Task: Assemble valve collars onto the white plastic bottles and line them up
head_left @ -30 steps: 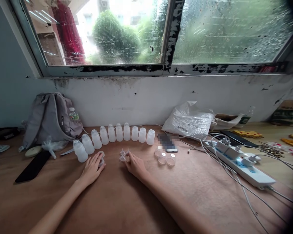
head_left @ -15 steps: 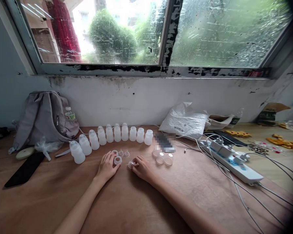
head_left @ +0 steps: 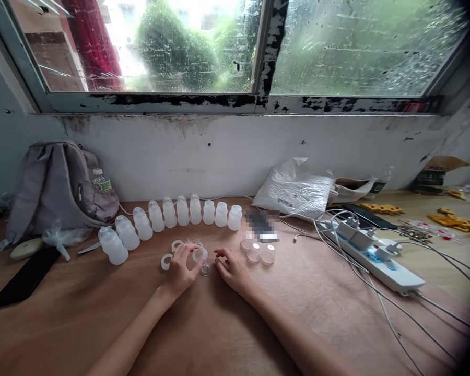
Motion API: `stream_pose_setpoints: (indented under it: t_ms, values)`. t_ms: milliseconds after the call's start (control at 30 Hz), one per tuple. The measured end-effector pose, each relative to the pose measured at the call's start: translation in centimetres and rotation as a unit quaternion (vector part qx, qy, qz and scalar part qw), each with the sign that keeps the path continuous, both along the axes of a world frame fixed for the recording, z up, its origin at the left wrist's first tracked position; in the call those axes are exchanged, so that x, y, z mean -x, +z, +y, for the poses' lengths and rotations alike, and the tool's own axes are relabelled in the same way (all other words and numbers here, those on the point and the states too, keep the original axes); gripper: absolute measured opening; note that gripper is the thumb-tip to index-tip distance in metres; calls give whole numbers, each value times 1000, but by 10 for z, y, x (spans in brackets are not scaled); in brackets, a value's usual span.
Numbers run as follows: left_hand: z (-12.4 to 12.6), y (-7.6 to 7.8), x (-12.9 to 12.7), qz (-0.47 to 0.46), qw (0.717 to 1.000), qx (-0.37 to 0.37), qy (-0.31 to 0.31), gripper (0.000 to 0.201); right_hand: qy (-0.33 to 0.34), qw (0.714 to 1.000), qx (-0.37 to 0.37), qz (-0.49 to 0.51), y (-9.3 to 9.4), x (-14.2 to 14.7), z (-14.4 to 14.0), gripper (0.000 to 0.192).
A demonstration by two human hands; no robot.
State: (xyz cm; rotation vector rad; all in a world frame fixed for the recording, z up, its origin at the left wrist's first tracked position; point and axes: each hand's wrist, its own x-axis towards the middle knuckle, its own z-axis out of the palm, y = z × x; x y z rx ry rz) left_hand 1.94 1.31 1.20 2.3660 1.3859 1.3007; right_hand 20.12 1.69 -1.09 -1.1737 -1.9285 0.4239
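Note:
My left hand pinches a translucent ring between thumb and fingers, just over the table. Close below it a small clear nipple-like piece rests on the wood. My right hand lies to the right of that piece, fingers loosely bent and apart, holding nothing. Another ring is flat on the table left of my left hand, with one more ring behind the fingers. Small clear pieces beyond the left hand are partly hidden. A curved row of frosted baby bottles stands behind, several with clear caps.
Clear round lids lie right of my right hand, near a blurred-out dark item. A white power strip with trailing cables occupies the right side. A grey backpack, black pouch and silver plastic bag sit around the edges.
My left hand has moved right, carrying a ring toward the small clear piece. My right hand has let go of that piece and drawn slightly away. The view has shifted a little.

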Motion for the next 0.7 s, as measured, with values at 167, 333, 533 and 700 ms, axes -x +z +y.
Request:
stream_pose_setpoints:
  t_ms: [167, 333, 533, 700]
  values:
    - [-6, 1, -12, 22, 997, 24, -65, 23, 18, 1000, -1, -8, 0, 1, -1, 22]
    - [-5, -17, -12, 37, 995, 60, -65, 25, 39, 998, -1, -38, 2, 2, -5, 30]
    - [-3, -27, -11, 61, 993, 76, -68, 26, 36, 998, 7, -45, -1, 1, -3, 35]
    - [-2, -22, -10, 46, 992, 100, -64, 17, 43, 998, 7, -51, -3, 0, -3, 44]
